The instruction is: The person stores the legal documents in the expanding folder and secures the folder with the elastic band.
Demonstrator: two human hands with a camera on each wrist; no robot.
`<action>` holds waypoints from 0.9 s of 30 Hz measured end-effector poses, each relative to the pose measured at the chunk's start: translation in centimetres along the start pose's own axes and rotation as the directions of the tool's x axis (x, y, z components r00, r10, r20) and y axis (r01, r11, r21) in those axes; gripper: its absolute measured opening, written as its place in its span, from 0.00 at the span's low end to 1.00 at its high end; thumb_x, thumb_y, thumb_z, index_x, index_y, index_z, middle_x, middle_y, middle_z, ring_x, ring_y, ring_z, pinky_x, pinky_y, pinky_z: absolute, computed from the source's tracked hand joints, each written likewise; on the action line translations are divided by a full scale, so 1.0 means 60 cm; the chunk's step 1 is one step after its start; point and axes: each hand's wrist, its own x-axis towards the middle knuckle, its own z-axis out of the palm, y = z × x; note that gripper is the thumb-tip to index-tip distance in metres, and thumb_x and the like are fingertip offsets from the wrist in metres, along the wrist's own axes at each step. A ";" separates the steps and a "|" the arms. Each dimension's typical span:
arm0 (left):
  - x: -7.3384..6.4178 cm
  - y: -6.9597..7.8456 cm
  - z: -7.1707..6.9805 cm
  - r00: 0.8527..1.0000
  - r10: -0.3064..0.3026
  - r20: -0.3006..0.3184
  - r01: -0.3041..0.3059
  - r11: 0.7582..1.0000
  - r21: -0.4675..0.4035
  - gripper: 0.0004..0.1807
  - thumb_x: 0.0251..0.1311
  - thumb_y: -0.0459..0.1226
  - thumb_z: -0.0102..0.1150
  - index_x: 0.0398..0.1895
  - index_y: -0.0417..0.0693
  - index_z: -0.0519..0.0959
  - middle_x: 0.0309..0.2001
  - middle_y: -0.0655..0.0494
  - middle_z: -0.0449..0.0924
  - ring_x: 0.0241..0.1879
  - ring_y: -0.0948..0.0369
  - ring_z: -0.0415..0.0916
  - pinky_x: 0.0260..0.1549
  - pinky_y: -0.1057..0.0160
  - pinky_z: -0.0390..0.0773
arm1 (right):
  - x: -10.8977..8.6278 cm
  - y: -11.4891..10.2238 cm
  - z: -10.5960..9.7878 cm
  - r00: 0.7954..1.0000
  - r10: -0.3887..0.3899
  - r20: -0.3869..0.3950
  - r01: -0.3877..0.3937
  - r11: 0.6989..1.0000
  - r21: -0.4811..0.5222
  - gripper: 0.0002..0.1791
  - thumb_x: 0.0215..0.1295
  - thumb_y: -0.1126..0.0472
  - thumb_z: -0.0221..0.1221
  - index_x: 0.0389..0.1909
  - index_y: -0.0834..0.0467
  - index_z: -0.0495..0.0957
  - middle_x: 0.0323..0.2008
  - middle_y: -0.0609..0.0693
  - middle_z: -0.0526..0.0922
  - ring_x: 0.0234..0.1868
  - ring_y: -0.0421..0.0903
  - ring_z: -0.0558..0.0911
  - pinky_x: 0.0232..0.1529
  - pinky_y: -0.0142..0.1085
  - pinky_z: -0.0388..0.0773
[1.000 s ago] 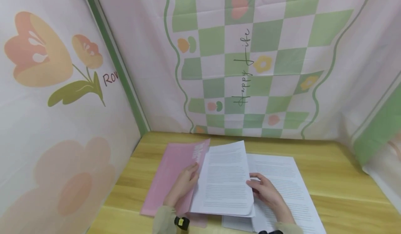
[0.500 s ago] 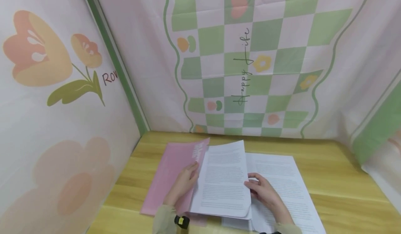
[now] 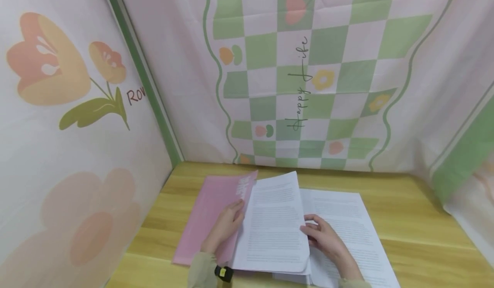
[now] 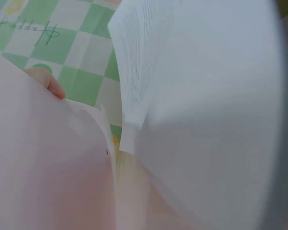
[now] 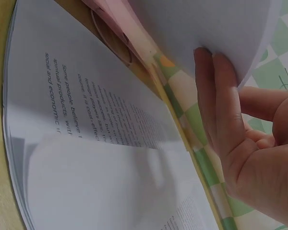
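Observation:
A pink translucent folder (image 3: 210, 206) with white lettering lies at the left of the table, its right side lifted. My left hand (image 3: 225, 226) holds the folder by that raised side; in the left wrist view a fingertip (image 4: 56, 88) shows over its edge. A stack of printed sheets (image 3: 275, 232) leans against the folder's raised side, its left edge hidden behind it. My right hand (image 3: 326, 243) pinches this stack by its right edge, thumb on one face and fingers (image 5: 225, 86) on the other. Beneath the right hand lies a second pile of printed sheets (image 3: 360, 228).
The wooden table (image 3: 420, 236) shows at the right and along the back. A checked cloth wall (image 3: 293, 78) rises behind it, and a flowered cloth (image 3: 92, 151) hangs at the left. In the right wrist view a thin loop (image 5: 108, 36) lies near the folder.
The held stack has shifted slightly left and its lower edge has come a little nearer to me, with my right hand following. The left hand and the folder stay nearly still.

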 end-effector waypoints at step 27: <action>0.000 -0.001 0.003 1.000 0.003 -0.006 -0.003 1.000 0.009 0.24 0.67 0.38 0.44 0.64 0.38 0.67 0.66 0.41 0.65 0.66 0.46 0.62 0.64 0.48 0.63 | 0.013 -0.007 0.006 1.000 -0.010 -0.012 0.010 0.999 0.033 0.26 0.63 0.58 0.56 0.60 0.61 0.63 0.41 0.50 0.82 0.35 0.41 0.82 0.35 0.32 0.80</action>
